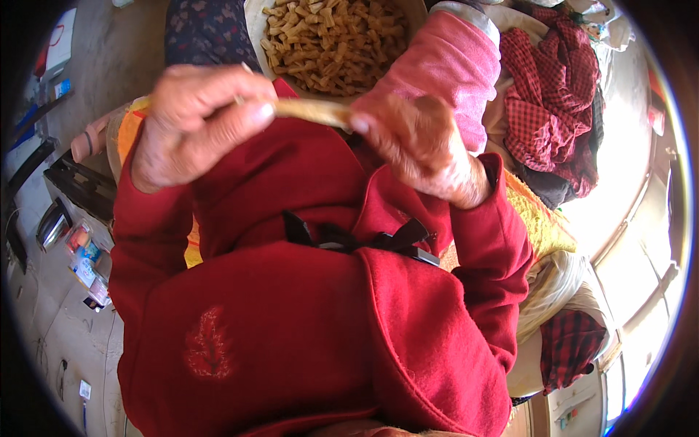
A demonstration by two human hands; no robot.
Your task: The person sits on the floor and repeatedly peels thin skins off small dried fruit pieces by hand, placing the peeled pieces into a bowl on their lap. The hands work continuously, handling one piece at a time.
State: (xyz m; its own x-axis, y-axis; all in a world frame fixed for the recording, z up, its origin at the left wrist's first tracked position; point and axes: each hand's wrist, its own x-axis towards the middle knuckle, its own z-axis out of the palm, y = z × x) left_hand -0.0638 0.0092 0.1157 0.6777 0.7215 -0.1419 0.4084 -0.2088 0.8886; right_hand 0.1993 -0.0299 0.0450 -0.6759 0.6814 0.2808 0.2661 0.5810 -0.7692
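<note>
My left hand (202, 123) pinches one end of a narrow tan strip (311, 110) between thumb and fingers. At the strip's other end, my right hand (423, 145) grips it, with the thumb towards the middle. The strip is blurred, and its material cannot be told. It spans level between both hands, above my lap. Beyond it, a pale round basin (254, 33) stands between my legs. Many short, pinched tan pieces (333, 46) fill much of it, similar in colour to the strip.
Red-and-black checked cloth (551, 104) lies heaped on the right, beside my pink-covered leg (437, 71). Yellow towelling (538, 218) spreads under me. Packaged goods (87, 262) and a dark wooden piece (79, 183) are at the left. Bright window panes (639, 273) line the right side.
</note>
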